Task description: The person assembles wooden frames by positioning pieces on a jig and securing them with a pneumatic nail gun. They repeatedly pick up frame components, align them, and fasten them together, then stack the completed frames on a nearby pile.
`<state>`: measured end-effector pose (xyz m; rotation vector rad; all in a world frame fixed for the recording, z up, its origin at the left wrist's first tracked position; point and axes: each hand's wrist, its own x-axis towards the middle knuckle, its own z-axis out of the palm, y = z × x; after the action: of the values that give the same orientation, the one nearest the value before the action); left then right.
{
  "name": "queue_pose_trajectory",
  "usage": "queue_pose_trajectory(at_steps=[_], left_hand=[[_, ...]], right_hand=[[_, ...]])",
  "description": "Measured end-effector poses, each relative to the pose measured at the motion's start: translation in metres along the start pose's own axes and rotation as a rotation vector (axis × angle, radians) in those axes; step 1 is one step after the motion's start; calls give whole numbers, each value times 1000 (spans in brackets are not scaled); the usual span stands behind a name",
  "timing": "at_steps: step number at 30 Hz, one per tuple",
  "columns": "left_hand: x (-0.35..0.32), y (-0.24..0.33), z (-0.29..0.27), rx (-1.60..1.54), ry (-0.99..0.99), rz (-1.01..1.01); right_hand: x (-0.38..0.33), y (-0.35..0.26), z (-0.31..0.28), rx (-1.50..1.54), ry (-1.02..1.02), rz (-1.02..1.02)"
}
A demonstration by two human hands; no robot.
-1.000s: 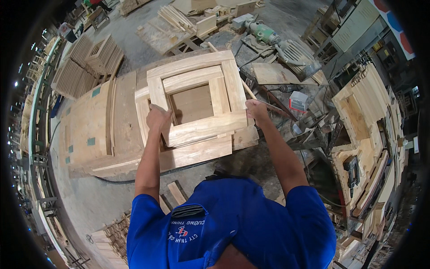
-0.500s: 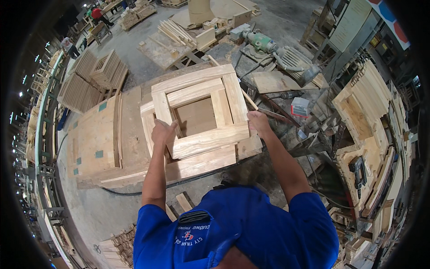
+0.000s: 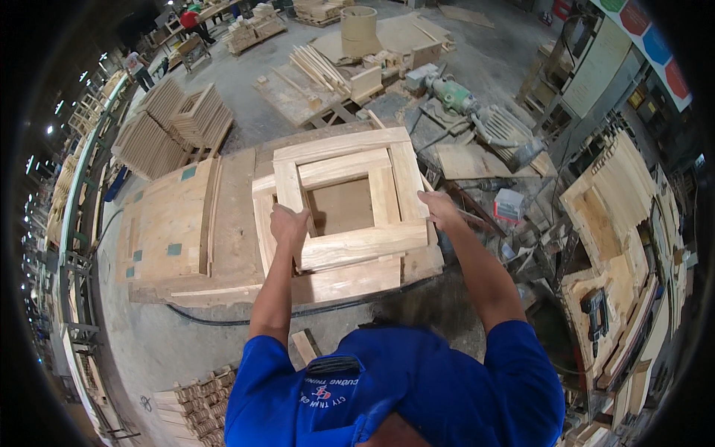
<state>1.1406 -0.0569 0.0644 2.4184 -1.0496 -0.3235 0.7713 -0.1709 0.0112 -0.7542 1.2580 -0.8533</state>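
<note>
A pale rectangular wooden frame (image 3: 363,246) lies slightly askew on top of a second wooden frame (image 3: 346,282), whose near rail and left side show beneath it. My left hand (image 3: 290,226) is closed around the left side of the upper frame near its near-left corner. On the opposite side, my right hand (image 3: 441,209) grips that frame's right edge close to the near-right corner, with the fingers partly hidden. Both frames rest on a worn wooden worktable (image 3: 237,195). Through their openings, a brown surface is visible.
A plywood panel (image 3: 160,223) with green patches lies at left, before stacked frames (image 3: 153,127). Beyond the table are a green motor (image 3: 453,94) and a pallet of wood strips (image 3: 298,93). A black power tool (image 3: 594,313) sits on the cluttered right side.
The whole view has shifted, so the table and frames appear lower and farther right. Both hands keep their hold on the upper frame, which has hardly moved on the table.
</note>
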Motion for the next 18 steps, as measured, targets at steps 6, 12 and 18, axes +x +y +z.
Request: queue_pose_trajectory(at_steps=[6,12,18], left_hand=[[-3,12,-34,-403,269,271],[-11,83,-121,-559,364,604],[5,77,-123,-641,223,622]], right_hand=[[-32,-84,-25,111,-301,-230],[-113,-210,-16,362,-701,-376],[-179,-208,-76,463,-546,-580]])
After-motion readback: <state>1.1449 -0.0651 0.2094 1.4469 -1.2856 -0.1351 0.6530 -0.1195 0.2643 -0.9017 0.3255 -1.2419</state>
